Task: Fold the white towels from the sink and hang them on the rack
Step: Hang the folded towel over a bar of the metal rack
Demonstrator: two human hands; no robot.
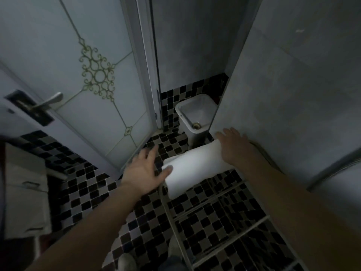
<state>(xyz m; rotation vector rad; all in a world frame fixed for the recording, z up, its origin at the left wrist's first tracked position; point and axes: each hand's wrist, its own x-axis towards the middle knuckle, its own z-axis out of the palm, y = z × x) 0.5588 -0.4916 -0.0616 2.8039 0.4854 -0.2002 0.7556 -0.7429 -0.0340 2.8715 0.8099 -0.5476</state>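
A folded white towel [192,167] hangs over the far bar of a metal rack [220,214] in the middle of the view. My right hand [233,146] lies flat on the towel's right end, close to the grey wall, fingers spread. My left hand [143,171] is blurred, open with fingers apart, and its thumb touches the towel's left end. Neither hand grips the cloth. The rack's other bars run bare toward me.
A white door [93,79] with a gold ornament and a lever handle [48,101] stands at left. A small white floor basin [195,114] sits in the far corner. The floor is black-and-white mosaic tile [88,192]. My shoes [127,262] show below.
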